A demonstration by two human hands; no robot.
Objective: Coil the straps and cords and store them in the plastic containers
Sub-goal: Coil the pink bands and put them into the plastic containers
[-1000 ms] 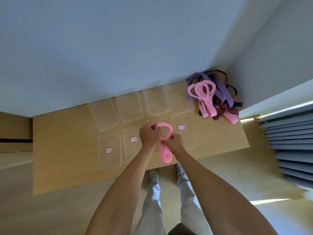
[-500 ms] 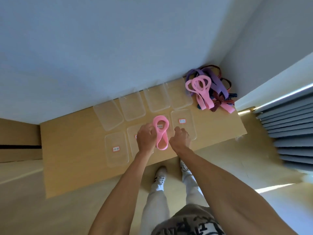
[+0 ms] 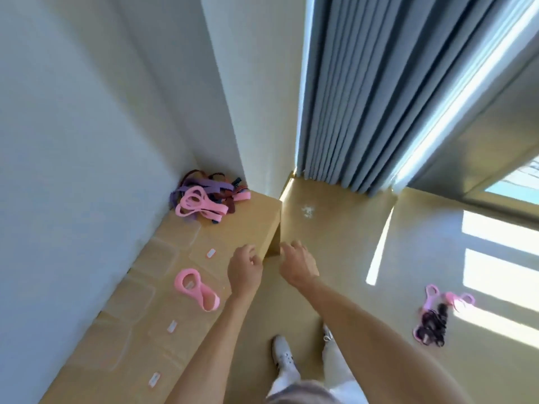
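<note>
A: Both empty. Left hand [image 3: 244,269] loosely curled above the table's [image 3: 264,211] near edge, gripping nothing. Right hand [image 3: 298,262] likewise slack, out past the table end, over the floor [image 3: 335,228].

B: And the pink strap [image 3: 196,288]?

A: Let go, lying looped in a clear container [image 3: 137,295], left of the left hand. Looks stored, though 1 end hangs over the near rim.

B: Worth tucking that end in before moving on. More to do?

A: Plenty. Tangled pile [image 3: 208,196] in the far corner by the wall: pink, purple, dark straps. Another bundle [image 3: 437,313] on the floor, well to the right, in sunlight.

B: Then take 1 strap only. Pinch 1 end, draw slowly so the rest stays put.

A: Wind flat, tight loops, small enough for a container.

B: Other containers?

A: Several, clear, hard to count; seemingly unfilled.
</note>
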